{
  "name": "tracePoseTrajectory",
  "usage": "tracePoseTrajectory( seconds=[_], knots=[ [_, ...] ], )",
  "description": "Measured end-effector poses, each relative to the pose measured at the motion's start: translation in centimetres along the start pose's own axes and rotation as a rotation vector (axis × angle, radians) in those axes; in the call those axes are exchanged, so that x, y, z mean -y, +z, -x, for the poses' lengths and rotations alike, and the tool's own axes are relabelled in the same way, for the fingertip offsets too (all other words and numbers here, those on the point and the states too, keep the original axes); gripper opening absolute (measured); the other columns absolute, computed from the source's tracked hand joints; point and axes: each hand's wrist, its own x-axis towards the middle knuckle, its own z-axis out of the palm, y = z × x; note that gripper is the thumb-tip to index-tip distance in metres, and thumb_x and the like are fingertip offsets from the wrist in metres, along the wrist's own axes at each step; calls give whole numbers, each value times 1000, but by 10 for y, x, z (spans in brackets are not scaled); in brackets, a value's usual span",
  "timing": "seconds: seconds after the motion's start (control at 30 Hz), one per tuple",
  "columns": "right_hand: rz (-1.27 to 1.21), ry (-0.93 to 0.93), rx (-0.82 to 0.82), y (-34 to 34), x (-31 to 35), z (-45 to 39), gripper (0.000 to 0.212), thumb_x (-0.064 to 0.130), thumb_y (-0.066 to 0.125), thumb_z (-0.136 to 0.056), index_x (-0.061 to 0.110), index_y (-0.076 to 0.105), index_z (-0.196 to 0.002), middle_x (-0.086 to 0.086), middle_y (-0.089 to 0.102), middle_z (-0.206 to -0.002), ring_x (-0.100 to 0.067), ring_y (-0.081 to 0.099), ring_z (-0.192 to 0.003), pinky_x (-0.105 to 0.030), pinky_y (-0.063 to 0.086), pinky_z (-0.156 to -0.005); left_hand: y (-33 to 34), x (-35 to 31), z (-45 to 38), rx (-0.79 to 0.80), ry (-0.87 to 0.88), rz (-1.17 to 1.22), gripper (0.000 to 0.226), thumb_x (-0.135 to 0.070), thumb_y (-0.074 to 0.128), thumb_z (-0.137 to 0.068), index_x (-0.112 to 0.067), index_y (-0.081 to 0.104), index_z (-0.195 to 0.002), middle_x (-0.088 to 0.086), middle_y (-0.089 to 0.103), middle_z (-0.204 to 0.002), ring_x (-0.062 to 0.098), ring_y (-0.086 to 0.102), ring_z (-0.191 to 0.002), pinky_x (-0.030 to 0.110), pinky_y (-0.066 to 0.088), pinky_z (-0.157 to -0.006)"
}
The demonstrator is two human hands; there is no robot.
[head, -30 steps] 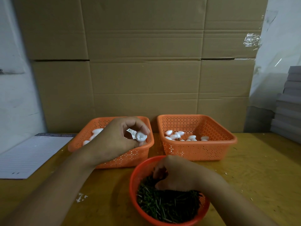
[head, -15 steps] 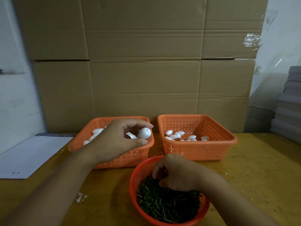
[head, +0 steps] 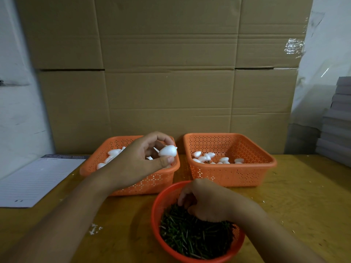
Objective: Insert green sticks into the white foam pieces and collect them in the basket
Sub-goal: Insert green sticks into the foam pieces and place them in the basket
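Observation:
My left hand (head: 140, 162) hovers over the left orange basket (head: 152, 184) and pinches a white foam piece (head: 167, 150) between thumb and fingers. More loose foam pieces (head: 112, 154) lie in that basket. My right hand (head: 207, 199) reaches into the round red bowl (head: 159, 198) near me, fingers curled down among the green sticks (head: 193, 238); whether it holds a stick is hidden. The right orange basket (head: 233, 173) holds several foam pieces (head: 209, 158), some with a green stick showing.
A lined notepad (head: 36, 179) lies at the left on the yellow wooden table (head: 303, 196). Cardboard boxes (head: 167, 73) form a wall right behind the baskets. A stack of grey sheets (head: 340, 120) stands at the far right. White crumbs (head: 95, 227) dot the table.
My left hand has lifted the foam piece slightly and turned it toward the right between the fingertips. My right hand has stayed in the bowl, its fingers shifting among the sticks.

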Motion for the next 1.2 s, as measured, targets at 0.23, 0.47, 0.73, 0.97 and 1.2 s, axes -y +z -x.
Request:
tracePoseTrajectory(
  seconds=[0.23,0.47,0.73,0.97,1.2],
  knots=[
    [-4,-4,-10,0,1,1,37,0,57,-86,24,72,-110,6,71,-106,-7,64,-97,-18,53,-83,3,1,0,-7,2,-33,19,-45,73,-81,-39,68,-99,-11,71,-108,10,69,-98,27,58,-83],
    [-13,-1,-11,-1,1,2,41,-4,55,-83,21,71,-112,2,72,-103,-9,66,-95,-26,57,-85,3,1,0,-30,11,-5,23,-26,80,-77,-34,71,-96,-6,73,-103,13,71,-93,27,58,-80],
    [-27,42,-25,1,1,0,45,-4,54,-80,27,71,-109,9,71,-96,-7,67,-90,-26,58,-82,3,3,1,-31,42,-49,31,-42,82,-69,-36,72,-98,-9,73,-99,7,69,-87,27,59,-79],
    [-12,41,-24,2,0,1,43,-2,56,-83,25,70,-112,3,71,-104,-11,67,-93,-28,58,-82,3,4,0,-61,17,-42,25,-37,83,-80,-35,73,-102,-10,74,-107,8,70,-91,23,57,-82],
    [-127,-21,-158,-10,0,1,20,10,61,-94,21,76,-100,16,69,-80,6,61,-71,-8,43,-64,4,-3,-1,-47,-35,57,19,-17,66,-94,-17,68,-113,4,76,-95,14,71,-82,23,57,-73]
  ],
)
